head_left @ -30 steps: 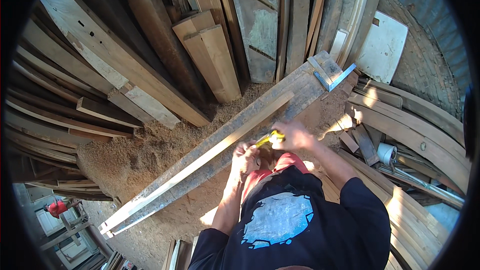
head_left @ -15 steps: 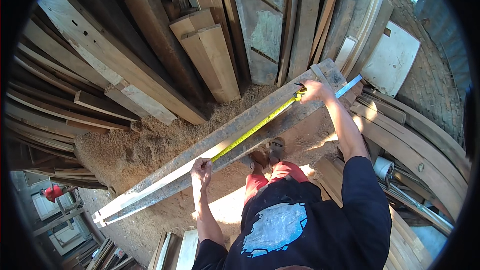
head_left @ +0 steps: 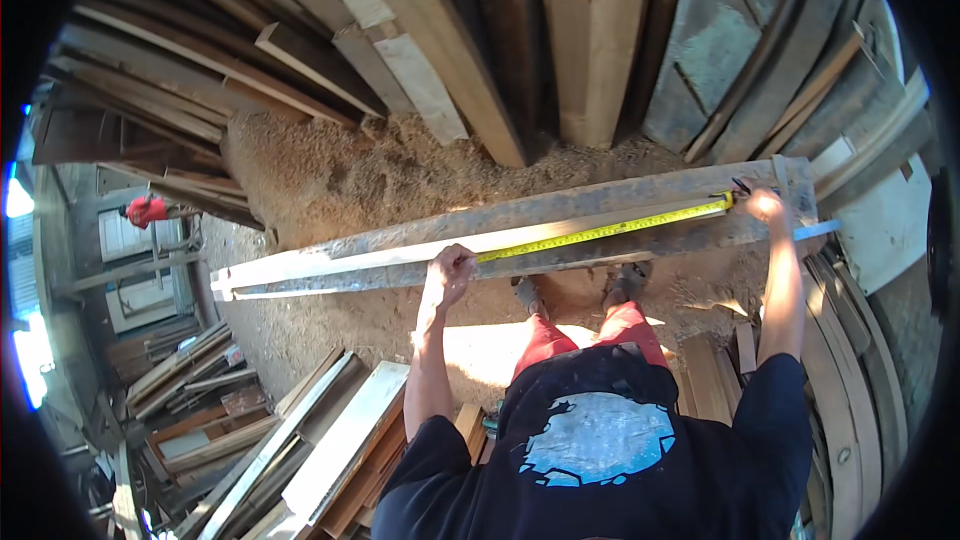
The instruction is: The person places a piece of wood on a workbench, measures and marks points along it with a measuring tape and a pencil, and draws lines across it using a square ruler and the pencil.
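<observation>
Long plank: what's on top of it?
A yellow tape measure lies stretched along the long plank, left hand pinning one end, right hand at the other. The tape case, if any, is hidden under the left hand.

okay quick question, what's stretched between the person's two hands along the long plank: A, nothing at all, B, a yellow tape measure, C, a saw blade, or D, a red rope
B: a yellow tape measure lies along the long plank, running from the left hand near the middle to the right hand at the plank's right end.
</observation>
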Demonstrator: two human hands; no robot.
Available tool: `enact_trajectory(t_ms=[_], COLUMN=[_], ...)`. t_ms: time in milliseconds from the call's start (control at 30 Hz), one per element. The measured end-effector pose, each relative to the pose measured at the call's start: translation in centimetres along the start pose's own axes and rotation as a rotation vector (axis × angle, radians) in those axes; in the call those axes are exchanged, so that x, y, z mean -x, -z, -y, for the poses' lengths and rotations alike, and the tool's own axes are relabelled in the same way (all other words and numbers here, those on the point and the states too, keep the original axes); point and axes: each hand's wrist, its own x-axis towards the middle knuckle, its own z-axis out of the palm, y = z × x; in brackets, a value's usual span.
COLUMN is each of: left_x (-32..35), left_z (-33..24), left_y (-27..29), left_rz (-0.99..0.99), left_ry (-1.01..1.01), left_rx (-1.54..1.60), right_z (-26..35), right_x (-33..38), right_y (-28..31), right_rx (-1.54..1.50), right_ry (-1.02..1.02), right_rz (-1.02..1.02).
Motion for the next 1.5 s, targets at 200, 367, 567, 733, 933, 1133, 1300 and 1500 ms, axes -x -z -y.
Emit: enact_trajectory(t_ms=[200,367,567,733,933,1133,1300,1500], left_x=[-1.1,-1.7,-4.6,-5.5,-3.9,-4.1,-2.8,-3.3], left_z=[6.9,11.4,16.2,18.4,22.7,22.5,23.5,23.2], left_y=[3.9,8.5,11.2,15.1,19.0,19.1,19.9,18.7], left_rz=[-0.025,-0.009,0.053,0.052,-0.020,-0.086,-0.089,-0.202], left_ry=[0.007,0.019,-0.092,-0.139,-0.205,-0.165,-0.150,-0.096], left_rx=[-0.006,0.054,0.059,-0.007,-0.136,-0.277,-0.309,-0.252], right_z=[2.8,17.2,29.2,33.8,38.8,41.8,45.2,46.9], right_x=[2.0,7.2,10.6,10.8,8.7,7.6,6.3,4.9], right_y=[-4.1,-8.7,-14.3,-17.2,-20.3,-21.8,-23.7,-26.7], right_rx=[0.211,-0.085,-0.058,-0.155,-0.061,0.052,0.045,0.116], right_ry=[-0.225,0.068,0.057,0.055,0.209,0.347,0.538,0.573], right_rz=[-0.499,-0.880,-0.800,-0.708,-0.600,-0.523,-0.421,-0.404])
